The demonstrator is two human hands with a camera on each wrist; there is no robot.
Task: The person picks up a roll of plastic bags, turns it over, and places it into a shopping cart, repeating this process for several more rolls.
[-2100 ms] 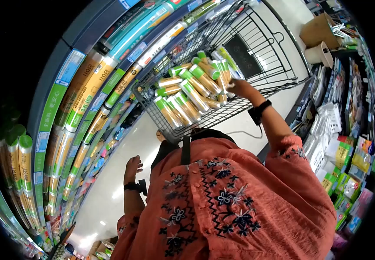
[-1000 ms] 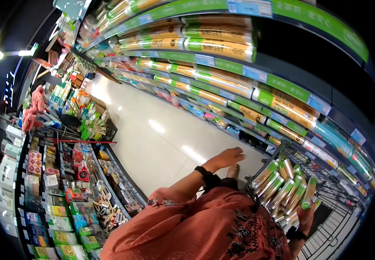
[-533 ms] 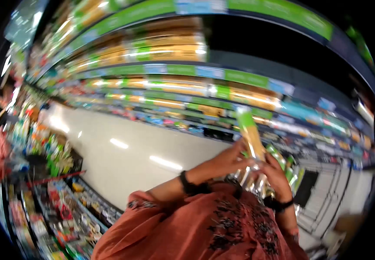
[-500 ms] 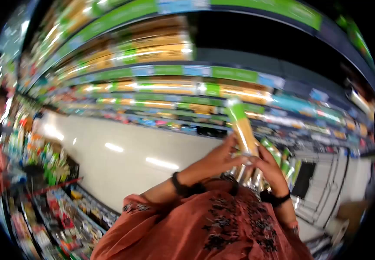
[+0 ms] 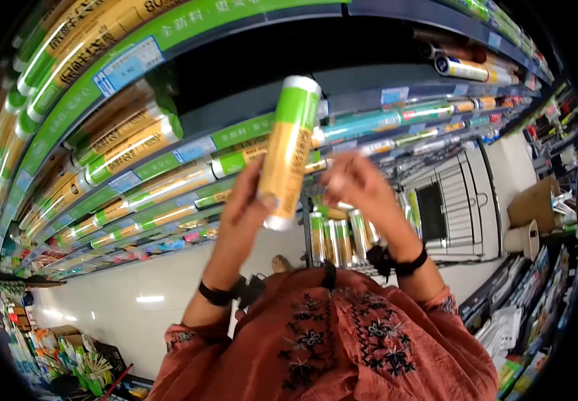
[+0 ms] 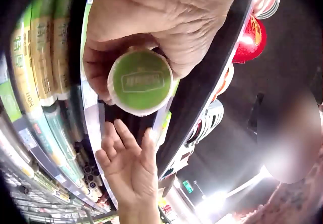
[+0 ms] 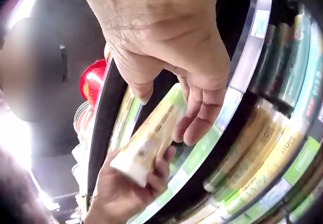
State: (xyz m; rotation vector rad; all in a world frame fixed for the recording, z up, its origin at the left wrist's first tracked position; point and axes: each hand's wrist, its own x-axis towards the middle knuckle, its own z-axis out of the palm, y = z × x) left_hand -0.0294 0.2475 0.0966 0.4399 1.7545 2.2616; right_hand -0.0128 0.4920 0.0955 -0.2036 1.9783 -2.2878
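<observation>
A roll of food bags (image 5: 289, 154), green at the upper end and tan below, stands tilted in front of the shelves in the head view. My left hand (image 5: 239, 204) grips its lower part, fingers and thumb curled round it. The left wrist view looks straight onto the round green end (image 6: 142, 82) of the roll. Blurred beside it, my right hand (image 5: 362, 187) holds nothing. Its palm and spread fingers (image 6: 126, 145) show below the roll in the left wrist view. In the right wrist view its fingers hang loosely bent close to the roll's green end.
A wire shopping cart (image 5: 471, 175) stands behind the right forearm, with several similar rolls (image 5: 342, 237) inside. Shelves (image 5: 189, 150) of rolls run across in front, with a dark gap on an upper level. A cardboard box (image 5: 531, 200) stands at the right.
The right hand took a roll from the cart and brought it up; both hands met on it. Now the left hand alone holds it, higher before the shelves, and the right has let go.
</observation>
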